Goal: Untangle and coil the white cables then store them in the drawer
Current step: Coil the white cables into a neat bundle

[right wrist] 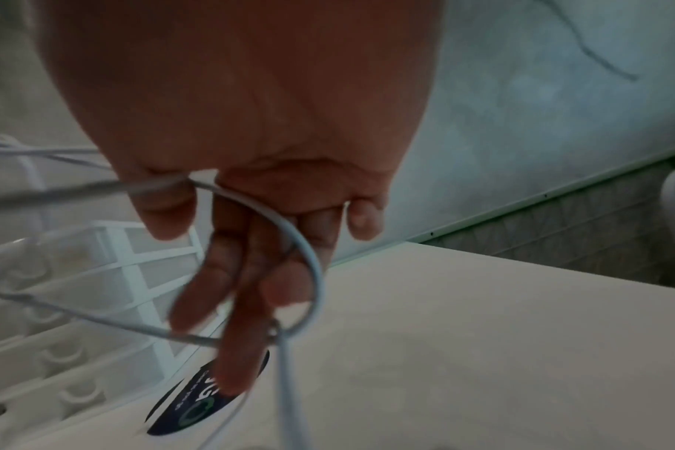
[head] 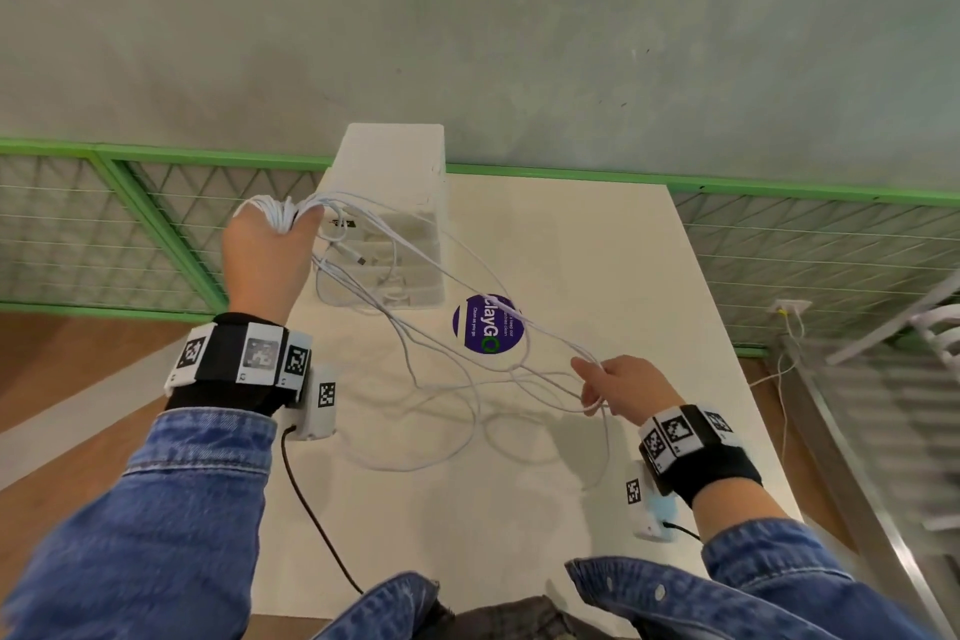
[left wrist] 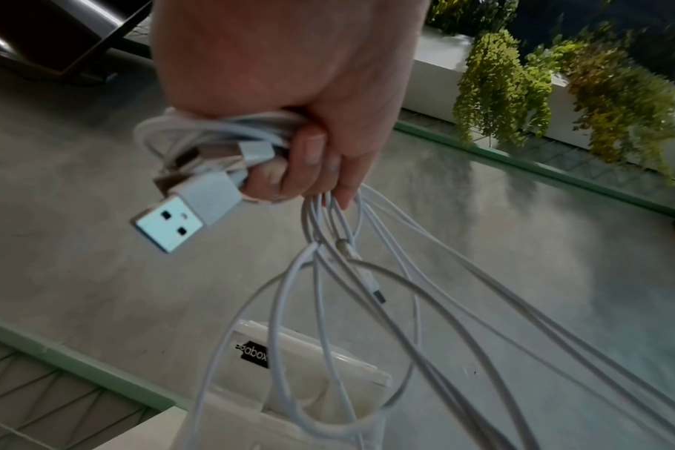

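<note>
White cables (head: 278,214) are clenched in left grip (head: 267,257), upper left; strands (right wrist: 317,268) are hooked over spread right grip (head: 623,382). Best drawn apart slowly.

Drawers (head: 389,203) stand at the table's (head: 623,276) 12 o'clock, sticker (head: 488,327) at their 4; cables (head: 278,216) span from left hand (head: 267,255) at 10 to right hand (head: 623,382) at 3

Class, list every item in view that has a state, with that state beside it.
white cables: tangled, strung between both hands, loops lying on table.
left hand: raised, grips bunched cable ends.
right hand: fingers straight, strands looped over them.
USB plug: unplugged, jutting from left hand.
drawer unit: drawers appear shut.
</note>
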`<state>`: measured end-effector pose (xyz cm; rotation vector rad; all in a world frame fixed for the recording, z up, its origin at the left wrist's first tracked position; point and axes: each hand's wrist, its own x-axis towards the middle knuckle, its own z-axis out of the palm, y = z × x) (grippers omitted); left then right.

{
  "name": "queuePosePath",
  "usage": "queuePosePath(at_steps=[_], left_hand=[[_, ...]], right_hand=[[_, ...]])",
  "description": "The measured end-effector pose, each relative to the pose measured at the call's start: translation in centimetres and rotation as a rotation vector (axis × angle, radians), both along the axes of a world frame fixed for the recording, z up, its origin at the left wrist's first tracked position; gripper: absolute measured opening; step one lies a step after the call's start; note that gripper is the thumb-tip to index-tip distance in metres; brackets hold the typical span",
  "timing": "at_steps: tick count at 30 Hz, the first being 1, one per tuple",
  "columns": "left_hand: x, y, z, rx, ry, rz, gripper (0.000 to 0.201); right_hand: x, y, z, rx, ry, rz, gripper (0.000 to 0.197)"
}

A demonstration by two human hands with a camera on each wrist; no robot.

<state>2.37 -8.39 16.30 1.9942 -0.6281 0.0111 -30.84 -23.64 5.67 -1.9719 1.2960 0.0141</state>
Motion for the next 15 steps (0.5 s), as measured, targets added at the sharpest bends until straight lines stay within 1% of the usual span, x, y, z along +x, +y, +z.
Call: queuePosePath(at_steps=[4,6,7,8,9,11,12,13,15], left_hand=[[-1.0,0.3,0.0,0.024,-0.026,-0.004,0.048],[-1.5,0.3,0.0,0.030,-0.032,-0.008,0.048],[-1.6,0.2,0.1,0.033,-0.035,-0.010,0.048],[-1.7,0.2,0.1,0.031,-0.036,-0.012,0.048],[-1.6,0.2,0.2,0.024,-0.032,-0.010,0.048],[-1.3,0.2,0.2,0.005,-0.009,-0.005,0.048],[-1.1,0.3,0.1,-0.005,0.004,-0.004,0.048],[-0.9,0.3,0.1,-0.011,0.013,-0.004,0.047],[-0.7,0.3,-0.1,0.001,0.014,-0.004,0.044]], right_hand=[[0.5,0.0,0.0,-0.211,0.435,0.123,0.063],[0.7,0.0,-0.1,-0.267,0.558,0.173,0.065],[0.8,0.1,-0.2,-0.267,0.579,0.189,0.063],[0.7,0.0,-0.5,-0.246,0.560,0.189,0.060],[0.6,0.0,-0.8,-0.192,0.478,0.163,0.057],[0.0,0.2,-1.2,0.002,0.165,0.065,0.055],[-0.3,0.3,-1.3,0.082,0.026,0.030,0.050],[-0.6,0.5,-1.5,0.124,-0.075,0.024,0.041],[-1.2,0.5,-2.3,0.145,-0.184,0.029,0.007]])
